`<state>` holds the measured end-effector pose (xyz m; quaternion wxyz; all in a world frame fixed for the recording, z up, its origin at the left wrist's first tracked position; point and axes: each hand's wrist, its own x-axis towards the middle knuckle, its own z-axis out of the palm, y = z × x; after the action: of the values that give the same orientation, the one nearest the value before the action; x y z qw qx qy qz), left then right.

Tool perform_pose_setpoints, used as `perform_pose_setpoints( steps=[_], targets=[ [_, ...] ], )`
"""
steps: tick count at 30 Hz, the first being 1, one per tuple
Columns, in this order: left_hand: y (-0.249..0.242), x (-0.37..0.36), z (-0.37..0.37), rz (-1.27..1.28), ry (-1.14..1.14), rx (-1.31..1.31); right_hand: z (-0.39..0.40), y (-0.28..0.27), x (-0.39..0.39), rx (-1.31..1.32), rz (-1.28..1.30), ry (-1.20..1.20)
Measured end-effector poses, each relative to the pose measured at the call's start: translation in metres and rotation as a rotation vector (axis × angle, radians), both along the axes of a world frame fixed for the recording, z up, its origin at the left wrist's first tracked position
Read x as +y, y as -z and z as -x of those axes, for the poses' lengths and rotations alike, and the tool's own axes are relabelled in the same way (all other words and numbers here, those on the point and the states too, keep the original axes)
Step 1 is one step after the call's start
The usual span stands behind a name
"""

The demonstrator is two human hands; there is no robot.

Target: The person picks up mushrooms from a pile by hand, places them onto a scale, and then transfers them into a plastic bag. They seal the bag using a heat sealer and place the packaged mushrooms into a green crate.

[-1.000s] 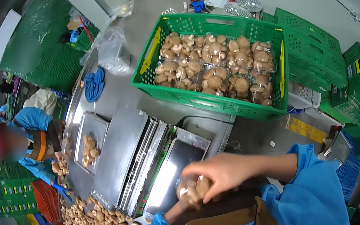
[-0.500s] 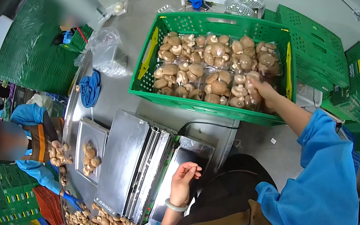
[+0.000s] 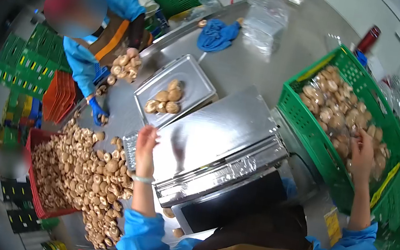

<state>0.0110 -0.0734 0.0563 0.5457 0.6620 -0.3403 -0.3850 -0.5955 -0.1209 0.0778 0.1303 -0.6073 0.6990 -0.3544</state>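
My left hand (image 3: 147, 142) is raised over the left edge of the metal wrapping machine (image 3: 225, 134), fingers apart and holding nothing. My right hand (image 3: 363, 152) reaches into the green crate (image 3: 305, 127), its fingertips at the packed mushrooms (image 3: 339, 114); its fingers look spread, with no pack lifted. Behind the machine, a metal scale plate (image 3: 194, 81) bears a small group of mushrooms (image 3: 166, 99). Loose mushrooms (image 3: 106, 178) lie heaped left of the machine, beside a red crate (image 3: 40, 138).
Across the table a co-worker (image 3: 115, 31) in blue sleeves holds mushrooms and reaches down with a blue glove. A blue cloth (image 3: 217, 35) and clear plastic bags (image 3: 266, 22) lie at the back. A red bottle (image 3: 369, 39) stands behind the green crate.
The view has swung left, so the crate now appears at the right. My left hand has moved from the machine's near side to its left edge. My right hand stays at the crate.
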Motion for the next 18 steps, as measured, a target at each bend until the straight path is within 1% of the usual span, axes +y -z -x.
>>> perform_pose_setpoints(
  steps=[1, 2, 3, 5, 7, 8, 9, 10, 11, 12, 13, 14, 16, 18],
  targets=[
    [0.024, -0.013, -0.043, 0.011, -0.024, -0.146, -0.038, -0.001, -0.018, -0.015, 0.002, -0.103],
    [0.035, -0.026, -0.07, -0.067, -0.08, -0.152, -0.077, -0.002, -0.038, -0.03, 0.006, -0.205],
    [0.048, -0.037, -0.085, -0.116, -0.095, -0.19, -0.128, -0.017, -0.053, -0.084, -0.002, -0.355],
    [0.074, -0.061, -0.115, -0.221, -0.118, -0.265, -0.214, 0.0, -0.088, -0.298, -0.14, -0.585],
    [0.103, -0.085, -0.134, -0.209, -0.046, -0.237, -0.293, 0.022, -0.121, -0.209, -0.208, -0.857],
    [0.121, -0.096, -0.146, -0.205, -0.011, -0.222, -0.332, 0.041, -0.14, -0.214, -0.282, -0.943],
    [0.151, -0.109, -0.164, -0.178, 0.032, -0.343, -0.372, 0.056, -0.156, -0.248, -0.345, -0.958],
    [0.147, -0.117, -0.163, -0.18, 0.065, -0.271, -0.409, 0.071, -0.171, -0.282, -0.413, -0.969],
    [0.139, -0.123, -0.153, -0.184, 0.1, -0.199, -0.441, 0.089, -0.187, -0.226, -0.382, -0.978],
    [0.14, -0.127, -0.148, -0.219, 0.093, -0.314, -0.468, 0.107, -0.202, -0.17, -0.35, -0.984],
    [0.141, -0.131, -0.145, -0.251, 0.088, -0.431, -0.491, 0.123, -0.212, -0.18, -0.36, -1.016],
    [0.142, -0.134, -0.142, -0.282, 0.084, -0.548, -0.512, 0.137, -0.221, -0.189, -0.368, -1.047],
    [0.131, -0.136, -0.134, -0.269, 0.052, -0.506, -0.535, 0.145, -0.22, -0.202, -0.39, -1.073],
    [0.133, -0.133, -0.132, -0.226, 0.037, -0.47, -0.537, 0.139, -0.211, -0.204, -0.421, -1.059]
  ],
)
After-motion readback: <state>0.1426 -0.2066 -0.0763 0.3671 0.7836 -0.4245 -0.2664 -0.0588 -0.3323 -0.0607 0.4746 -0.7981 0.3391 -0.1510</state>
